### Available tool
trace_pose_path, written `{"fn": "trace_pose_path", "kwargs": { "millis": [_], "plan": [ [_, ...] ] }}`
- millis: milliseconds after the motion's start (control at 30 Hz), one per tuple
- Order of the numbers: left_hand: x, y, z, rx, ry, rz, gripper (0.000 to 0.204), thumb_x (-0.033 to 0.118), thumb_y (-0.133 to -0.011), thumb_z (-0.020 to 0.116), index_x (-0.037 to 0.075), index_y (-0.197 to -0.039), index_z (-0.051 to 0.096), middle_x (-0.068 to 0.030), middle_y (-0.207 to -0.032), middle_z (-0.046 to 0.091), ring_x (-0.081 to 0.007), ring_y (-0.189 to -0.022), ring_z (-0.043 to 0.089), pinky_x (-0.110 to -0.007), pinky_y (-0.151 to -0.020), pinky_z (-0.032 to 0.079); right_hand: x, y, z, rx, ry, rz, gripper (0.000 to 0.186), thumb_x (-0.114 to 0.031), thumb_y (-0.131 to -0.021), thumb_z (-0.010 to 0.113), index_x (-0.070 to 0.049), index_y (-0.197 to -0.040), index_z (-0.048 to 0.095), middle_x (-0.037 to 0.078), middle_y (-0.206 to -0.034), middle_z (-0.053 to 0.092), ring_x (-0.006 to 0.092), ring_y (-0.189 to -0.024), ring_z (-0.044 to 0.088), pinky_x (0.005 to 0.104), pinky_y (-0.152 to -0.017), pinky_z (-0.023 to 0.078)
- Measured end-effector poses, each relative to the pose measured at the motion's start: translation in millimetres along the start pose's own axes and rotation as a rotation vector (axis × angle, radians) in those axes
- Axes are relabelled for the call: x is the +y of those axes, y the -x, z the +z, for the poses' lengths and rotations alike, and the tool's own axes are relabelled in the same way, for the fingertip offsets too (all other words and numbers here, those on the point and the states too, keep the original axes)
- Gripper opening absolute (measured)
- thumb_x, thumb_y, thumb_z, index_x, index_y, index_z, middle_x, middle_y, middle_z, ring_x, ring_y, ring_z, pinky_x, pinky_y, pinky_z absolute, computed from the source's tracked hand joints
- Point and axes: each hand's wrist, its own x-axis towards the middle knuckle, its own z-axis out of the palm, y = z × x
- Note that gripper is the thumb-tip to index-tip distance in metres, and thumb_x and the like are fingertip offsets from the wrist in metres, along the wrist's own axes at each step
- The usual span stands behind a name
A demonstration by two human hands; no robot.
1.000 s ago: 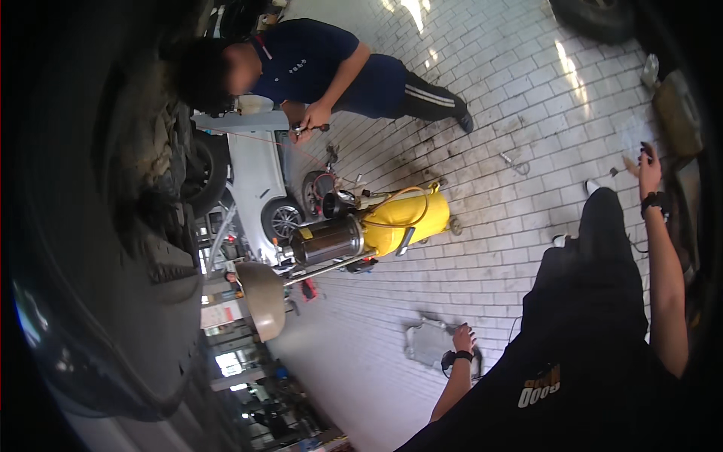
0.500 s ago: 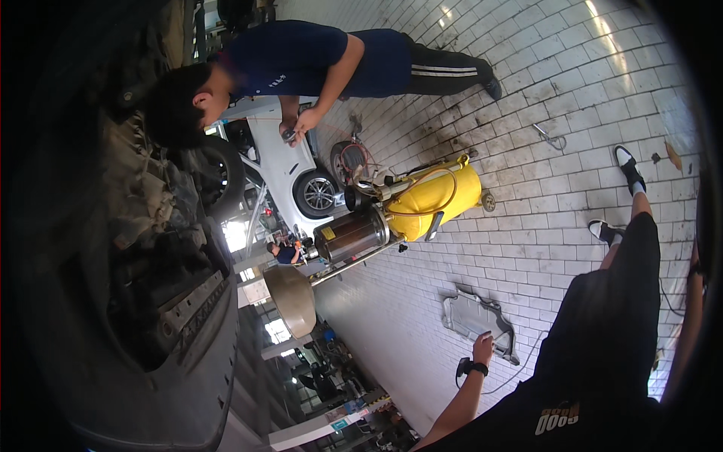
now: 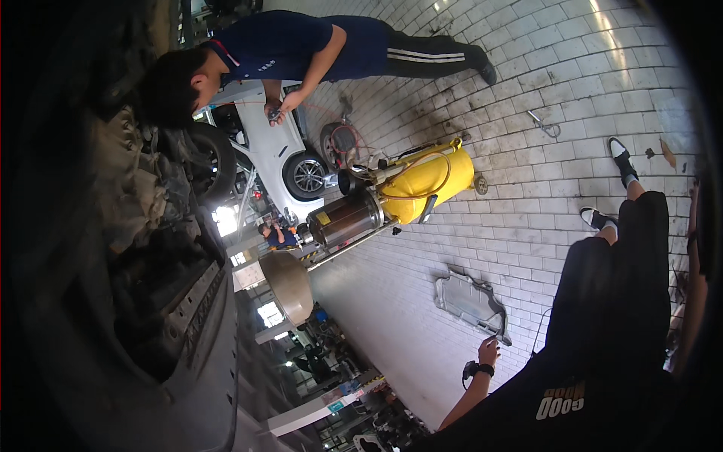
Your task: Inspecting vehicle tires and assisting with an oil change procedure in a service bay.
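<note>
The left hand hangs in the air with its grip loosely wide, fingers slightly bent; a black wrist device is strapped just behind it; in the view its fingertips come right by the end of a grey panel, which lies on the tiled floor beneath, and hand and panel look apart; the right hand is a dark sliver at the right rim, so I cannot tell how its grip stands

The wearer's shoes are black and white, set on the tiles under black shorts; near them lies a brown scrap, and farther off a slim metal tool with a loop at one end; a yellow tank on small wheels carries a dark see-through cylinder, with a beige bowl on a pole beside it; a co-worker in a navy shirt stands by the exposed underside of a vehicle, both hands together around a small dark object too small to make out; a white car stands behind, and a more distant person is seen past the cylinder
</note>
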Motion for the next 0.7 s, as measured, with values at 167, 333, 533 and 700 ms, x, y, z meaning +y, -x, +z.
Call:
{"fn": "trace_pose_path", "kwargs": {
  "millis": [167, 333, 533, 700],
  "plan": [
    [-0.3, -30.8, 12.4, -0.047, 0.069, -0.009, 0.030, 0.023, -0.080, 0.053, 0.012, -0.108, 0.051, -0.0059, -0.094, 0.057, -0.0210, -0.085, 0.057, -0.035, -0.065, 0.047, -143.1, 4.2, 10.7, 0.106, -0.006, -0.132, 0.028, -0.014, -0.088, 0.045, -0.006, -0.114, 0.051, 0.005, -0.106, 0.056, 0.0120, -0.094, 0.051, 0.0234, -0.083, 0.039],
    [13.6, -78.0, 13.7, -0.154, 0.101, -0.005, 0.029, 0.024, -0.080, 0.056, 0.015, -0.107, 0.050, -0.0046, -0.093, 0.054, -0.0235, -0.087, 0.056, -0.038, -0.070, 0.046, -207.2, 23.1, -4.7, 0.126, -0.195, -0.151, 0.027, -0.011, -0.088, 0.045, -0.005, -0.114, 0.050, 0.007, -0.107, 0.055, 0.0131, -0.095, 0.051, 0.0239, -0.080, 0.040],
    [37.0, -93.1, -9.8, -0.109, 0.200, 0.053, 0.034, 0.029, -0.081, 0.055, 0.017, -0.113, 0.049, -0.0034, -0.100, 0.054, -0.0218, -0.090, 0.054, -0.037, -0.070, 0.044, -167.1, 48.6, -14.9, 0.111, -0.250, -0.159, 0.029, -0.010, -0.088, 0.044, -0.005, -0.116, 0.048, 0.007, -0.112, 0.053, 0.0139, -0.102, 0.050, 0.0250, -0.085, 0.040],
    [63.3, -66.2, -25.2, 0.022, -0.045, 0.059, 0.032, 0.024, -0.080, 0.054, 0.014, -0.110, 0.053, -0.0051, -0.097, 0.056, -0.0198, -0.086, 0.057, -0.035, -0.065, 0.048, -64.3, 50.9, -7.4, 0.130, -0.122, -0.048, 0.030, -0.012, -0.088, 0.045, -0.005, -0.118, 0.048, 0.007, -0.114, 0.053, 0.0148, -0.105, 0.049, 0.0266, -0.087, 0.040]
  ]
}}
